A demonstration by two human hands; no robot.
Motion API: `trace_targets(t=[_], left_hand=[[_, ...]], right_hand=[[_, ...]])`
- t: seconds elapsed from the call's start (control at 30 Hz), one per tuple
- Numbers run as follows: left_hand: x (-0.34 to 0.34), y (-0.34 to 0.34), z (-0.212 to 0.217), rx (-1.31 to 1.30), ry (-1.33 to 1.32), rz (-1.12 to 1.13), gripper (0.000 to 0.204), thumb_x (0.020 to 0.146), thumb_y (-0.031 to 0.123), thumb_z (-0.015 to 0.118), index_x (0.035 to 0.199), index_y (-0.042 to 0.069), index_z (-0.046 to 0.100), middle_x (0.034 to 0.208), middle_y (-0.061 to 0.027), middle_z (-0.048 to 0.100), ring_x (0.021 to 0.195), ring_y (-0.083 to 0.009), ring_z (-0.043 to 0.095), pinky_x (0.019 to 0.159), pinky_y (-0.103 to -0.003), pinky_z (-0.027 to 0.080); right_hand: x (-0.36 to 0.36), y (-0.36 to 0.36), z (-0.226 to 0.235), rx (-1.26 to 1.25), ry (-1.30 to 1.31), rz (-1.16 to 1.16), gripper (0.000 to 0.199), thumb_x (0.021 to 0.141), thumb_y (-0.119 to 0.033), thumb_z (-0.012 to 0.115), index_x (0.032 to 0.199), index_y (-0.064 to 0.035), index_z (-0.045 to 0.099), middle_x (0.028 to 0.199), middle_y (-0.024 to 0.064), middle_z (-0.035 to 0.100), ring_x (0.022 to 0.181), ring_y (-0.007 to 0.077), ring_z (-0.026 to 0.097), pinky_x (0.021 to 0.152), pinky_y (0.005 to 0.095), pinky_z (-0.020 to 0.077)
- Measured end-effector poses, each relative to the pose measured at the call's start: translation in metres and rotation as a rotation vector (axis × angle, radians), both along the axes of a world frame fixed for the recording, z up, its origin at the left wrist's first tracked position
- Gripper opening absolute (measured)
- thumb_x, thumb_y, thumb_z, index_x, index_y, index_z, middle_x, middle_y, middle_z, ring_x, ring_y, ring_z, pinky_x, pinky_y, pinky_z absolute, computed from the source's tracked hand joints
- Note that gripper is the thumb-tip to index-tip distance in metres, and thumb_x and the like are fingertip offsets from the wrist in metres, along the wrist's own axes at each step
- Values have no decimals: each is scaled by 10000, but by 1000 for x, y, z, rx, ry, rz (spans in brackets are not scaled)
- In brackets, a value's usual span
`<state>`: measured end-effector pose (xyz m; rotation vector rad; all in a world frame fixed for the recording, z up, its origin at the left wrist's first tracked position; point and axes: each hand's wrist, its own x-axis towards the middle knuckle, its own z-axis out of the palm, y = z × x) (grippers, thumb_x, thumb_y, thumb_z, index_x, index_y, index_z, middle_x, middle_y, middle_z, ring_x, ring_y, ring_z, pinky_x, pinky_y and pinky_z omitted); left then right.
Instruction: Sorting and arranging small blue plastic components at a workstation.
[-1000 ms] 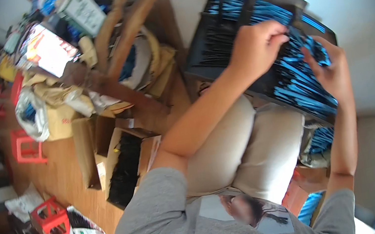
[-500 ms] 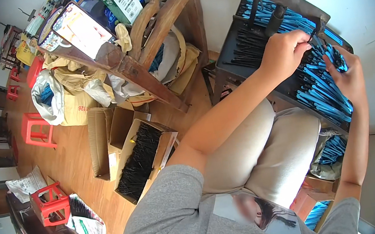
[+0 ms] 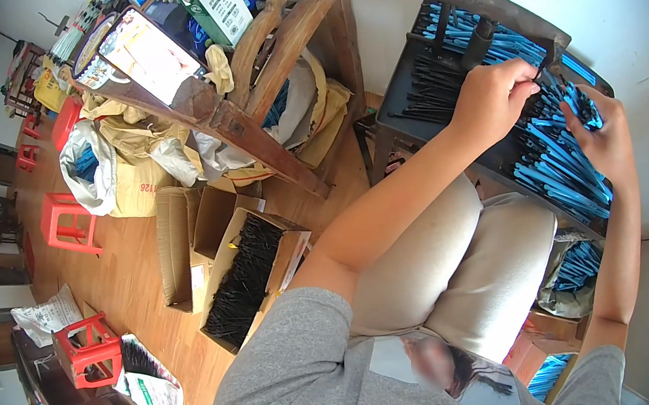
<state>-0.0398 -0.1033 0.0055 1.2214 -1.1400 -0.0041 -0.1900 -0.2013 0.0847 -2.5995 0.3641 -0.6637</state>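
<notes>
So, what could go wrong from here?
The left hand works close beside a dark fixture, so fingertips might get nipped. The right hand grips several blue strips together, so some could slip out. More lie loose on the black worktop and could tangle.

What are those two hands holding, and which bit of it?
The right hand holds a bunch of blue sticks around its sides; whereabouts along its length isn't clear. Whether the left hand pinches anything is too small to tell.

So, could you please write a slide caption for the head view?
Over a dark worktop, the right hand holds blue strips, the left hand close beside a dark fixture.
</notes>
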Motion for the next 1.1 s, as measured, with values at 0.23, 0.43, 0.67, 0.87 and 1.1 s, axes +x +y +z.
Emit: trace_targets(t=[0.23, 0.43, 0.67, 0.87, 1.1], left_hand=[[1, 2, -1, 7, -1, 9, 113, 762, 18, 677, 845, -37, 624, 752, -149, 662, 669, -214, 674, 582, -274, 510], [1, 0, -2, 0, -22, 19, 107, 764, 31, 678, 835, -31, 628, 742, -145, 662, 662, -218, 673, 577, -276, 509], [1, 1, -1, 9, -24, 20, 112, 766, 39, 677, 845, -26, 631, 739, -145, 661, 661, -223, 672, 577, -281, 509], [1, 1, -1, 8, -39, 36, 112, 768, 37, 676, 849, -25, 630, 745, -146, 661, 667, -228, 673, 576, -283, 509], [1, 1, -2, 11, -28, 30, 114, 766, 39, 677, 848, -23, 627, 746, -151, 658, 668, -237, 672, 571, -285, 506]], right_hand=[[3, -2, 0, 0, 41, 12, 140, 786, 9, 620, 920, 42, 597, 685, 113, 592, 589, 92, 476, 595, 253, 437], [1, -1, 1, -39, 12, 12, 150, 782, 5, 624, 926, 40, 600, 693, 116, 599, 593, 94, 480, 600, 259, 439], [2, -3, -1, -107, -41, 19, 150, 782, 5, 624, 926, 38, 601, 689, 109, 594, 597, 91, 482, 605, 256, 439], [0, -5, 0, -176, -50, 32, 143, 780, 3, 627, 916, 37, 600, 685, 109, 593, 597, 96, 494, 606, 254, 439], [2, -8, -4, -229, -100, 47, 163, 766, 2, 644, 919, 44, 603, 704, 123, 610, 596, 106, 505, 612, 253, 441]])
